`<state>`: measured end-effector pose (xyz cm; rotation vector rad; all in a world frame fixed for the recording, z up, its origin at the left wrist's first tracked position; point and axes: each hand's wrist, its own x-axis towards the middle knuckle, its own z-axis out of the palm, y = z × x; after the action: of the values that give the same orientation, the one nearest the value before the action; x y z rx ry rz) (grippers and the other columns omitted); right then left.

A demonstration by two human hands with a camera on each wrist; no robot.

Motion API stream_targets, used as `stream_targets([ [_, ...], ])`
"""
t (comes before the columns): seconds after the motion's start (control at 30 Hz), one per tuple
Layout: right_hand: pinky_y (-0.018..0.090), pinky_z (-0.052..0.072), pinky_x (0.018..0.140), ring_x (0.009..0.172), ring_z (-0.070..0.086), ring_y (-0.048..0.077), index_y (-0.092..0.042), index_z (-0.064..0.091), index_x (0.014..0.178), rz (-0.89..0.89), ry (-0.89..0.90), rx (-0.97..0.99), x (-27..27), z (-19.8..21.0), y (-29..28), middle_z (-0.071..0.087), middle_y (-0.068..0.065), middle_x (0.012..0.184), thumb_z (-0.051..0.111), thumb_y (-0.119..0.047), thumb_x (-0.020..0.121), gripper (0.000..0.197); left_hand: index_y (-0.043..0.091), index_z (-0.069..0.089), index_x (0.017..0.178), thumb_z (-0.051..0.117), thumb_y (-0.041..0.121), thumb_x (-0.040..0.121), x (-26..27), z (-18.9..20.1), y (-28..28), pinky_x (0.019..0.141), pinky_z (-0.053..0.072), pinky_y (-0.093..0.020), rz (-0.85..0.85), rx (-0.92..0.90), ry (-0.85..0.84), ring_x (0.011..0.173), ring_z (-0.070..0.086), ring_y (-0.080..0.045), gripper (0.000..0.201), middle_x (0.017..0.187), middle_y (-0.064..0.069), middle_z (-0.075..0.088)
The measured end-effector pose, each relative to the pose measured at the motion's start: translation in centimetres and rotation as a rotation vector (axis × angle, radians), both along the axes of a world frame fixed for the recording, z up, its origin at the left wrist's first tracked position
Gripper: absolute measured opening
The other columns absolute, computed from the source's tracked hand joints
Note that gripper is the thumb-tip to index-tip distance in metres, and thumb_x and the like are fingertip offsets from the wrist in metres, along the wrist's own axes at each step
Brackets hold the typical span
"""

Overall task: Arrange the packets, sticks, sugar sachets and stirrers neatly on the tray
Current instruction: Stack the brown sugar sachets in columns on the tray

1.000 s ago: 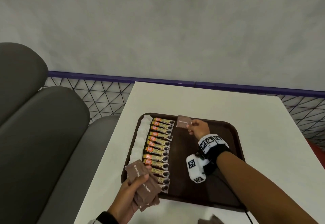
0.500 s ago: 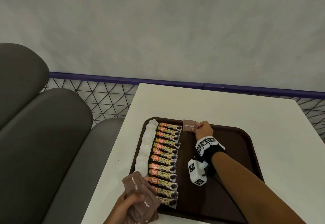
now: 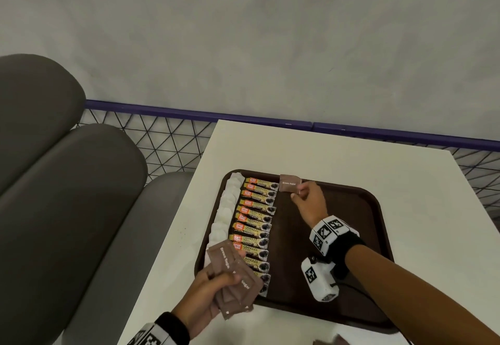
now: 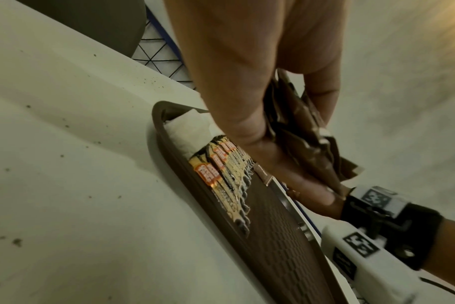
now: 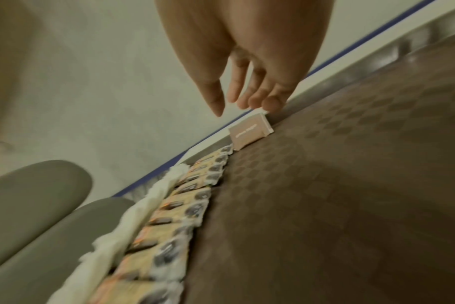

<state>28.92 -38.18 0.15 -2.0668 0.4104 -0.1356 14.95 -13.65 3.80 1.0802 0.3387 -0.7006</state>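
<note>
A dark brown tray (image 3: 351, 209) lies on the white table. Along its left side runs a column of white sachets (image 3: 224, 209) and a row of several coffee granule packets (image 3: 257, 225). One brown sugar sachet (image 3: 290, 183) lies flat at the tray's far rim, beside the top coffee packet. My right hand (image 3: 300, 191) has straight fingers, and its fingertips (image 5: 270, 103) touch the sachet's (image 5: 249, 134) right edge while the thumb stands apart. My left hand (image 3: 213, 288) grips a fanned bundle of brown sugar sachets (image 3: 232, 271) over the tray's near left corner; the bundle (image 4: 307, 144) hides part of the packets (image 4: 221, 170).
The table (image 3: 324, 150) ends close behind the tray at a wire mesh fence with a purple rail (image 3: 189, 117). Grey seat cushions (image 3: 67, 196) stand to the left. More brown sachets (image 3: 332, 341) peek in at the bottom edge. The tray's right half is bare.
My right hand has lowered the single brown sachet onto the tray's far rim and its fingers have straightened. The left hand still grips its bundle.
</note>
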Motion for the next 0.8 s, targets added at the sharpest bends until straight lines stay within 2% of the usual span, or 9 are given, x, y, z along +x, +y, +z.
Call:
stream_targets([
  [0.07, 0.017, 0.043, 0.073, 0.086, 0.052, 0.016, -0.013, 0.052, 0.09, 0.194, 0.043, 0.111, -2.1, 1.5, 1.1, 0.054, 0.001, 0.087, 0.063, -0.008, 0.084, 0.013, 0.012, 0.065, 0.108, 0.062, -0.002, 0.077, -0.2, 0.5, -0.5, 0.074, 0.056, -0.052, 0.001, 0.036, -0.013, 0.091, 0.069, -0.034, 0.035, 0.103, -0.019, 0.071],
  [0.17, 0.005, 0.041, 0.061, 0.079, 0.051, 0.005, -0.019, 0.052, 0.087, 0.482, 0.139, 0.228, -5.1, 4.1, 2.9, 0.054, -0.007, 0.085, 0.061, -0.018, 0.086, 0.009, 0.009, 0.064, 0.109, 0.069, 0.007, 0.071, -0.5, 1.1, -1.2, 0.086, 0.051, -0.055, 0.027, 0.095, -0.036, 0.097, 0.066, -0.035, 0.038, 0.105, -0.019, 0.07],
  [0.3, 0.004, 0.038, 0.051, 0.071, 0.047, 0.003, -0.022, 0.047, 0.091, 0.675, 0.305, 0.305, -8.1, 5.2, 4.4, 0.051, -0.006, 0.085, 0.067, -0.025, 0.081, 0.023, 0.009, 0.065, 0.109, 0.07, 0.012, 0.072, -0.7, 1.6, -1.9, 0.089, 0.047, -0.055, 0.092, 0.133, -0.069, 0.097, 0.064, -0.035, 0.037, 0.108, -0.022, 0.068],
  [0.37, 0.007, 0.039, 0.049, 0.069, 0.046, 0.004, -0.019, 0.043, 0.093, 0.725, 0.362, 0.322, -9.1, 4.8, 4.7, 0.049, -0.005, 0.085, 0.07, -0.023, 0.079, 0.032, 0.012, 0.067, 0.106, 0.068, 0.014, 0.074, -0.7, 1.9, -2.1, 0.083, 0.051, -0.048, 0.123, 0.139, -0.096, 0.093, 0.066, -0.031, 0.031, 0.105, -0.02, 0.069],
  [0.43, 0.012, 0.041, 0.05, 0.07, 0.049, 0.006, -0.019, 0.041, 0.092, 0.729, 0.396, 0.326, -9.7, 4.3, 4.7, 0.051, -0.003, 0.085, 0.072, -0.022, 0.078, 0.035, 0.016, 0.069, 0.1, 0.066, 0.014, 0.077, -0.7, 2.1, -2.3, 0.076, 0.055, -0.04, 0.139, 0.127, -0.122, 0.088, 0.069, -0.026, 0.023, 0.1, -0.016, 0.071],
  [0.5, 0.015, 0.043, 0.052, 0.069, 0.052, 0.007, -0.018, 0.043, 0.089, 0.693, 0.409, 0.356, -10.1, 4.1, 4.8, 0.054, -0.003, 0.083, 0.071, -0.021, 0.078, 0.031, 0.02, 0.07, 0.096, 0.063, 0.012, 0.083, -0.7, 2.2, -2.4, 0.077, 0.055, -0.04, 0.147, 0.111, -0.121, 0.088, 0.069, -0.024, 0.017, 0.098, -0.013, 0.072],
  [0.63, 0.016, 0.048, 0.048, 0.058, 0.057, 0.012, -0.011, 0.049, 0.083, 0.612, 0.408, 0.52, -10.1, 4.1, 4.6, 0.061, 0.005, 0.077, 0.067, -0.01, 0.081, 0.018, 0.014, 0.063, 0.112, 0.054, 0.012, 0.09, -0.7, 2.2, -2.4, 0.084, 0.052, -0.046, 0.176, 0.06, -0.06, 0.101, 0.064, -0.033, 0.024, 0.11, -0.019, 0.068],
  [0.7, 0.018, 0.05, 0.048, 0.054, 0.059, 0.013, -0.007, 0.052, 0.087, 0.531, 0.37, 0.605, -9.9, 4.1, 4.2, 0.064, 0.007, 0.075, 0.066, -0.004, 0.08, 0.017, 0.013, 0.062, 0.112, 0.048, 0.008, 0.092, -0.5, 1.9, -2.3, 0.083, 0.051, -0.045, 0.191, 0.047, -0.039, 0.102, 0.061, -0.035, 0.025, 0.112, -0.022, 0.066],
  [0.8, 0.02, 0.051, 0.049, 0.054, 0.06, 0.013, -0.005, 0.055, 0.091, 0.393, 0.311, 0.677, -9.2, 3.8, 3.3, 0.064, 0.008, 0.073, 0.064, 0.0, 0.08, 0.015, 0.016, 0.062, 0.107, 0.047, 0.001, 0.091, -0.3, 1.5, -2.0, 0.082, 0.051, -0.044, 0.219, 0.046, -0.026, 0.098, 0.063, -0.032, 0.026, 0.107, -0.017, 0.067],
])
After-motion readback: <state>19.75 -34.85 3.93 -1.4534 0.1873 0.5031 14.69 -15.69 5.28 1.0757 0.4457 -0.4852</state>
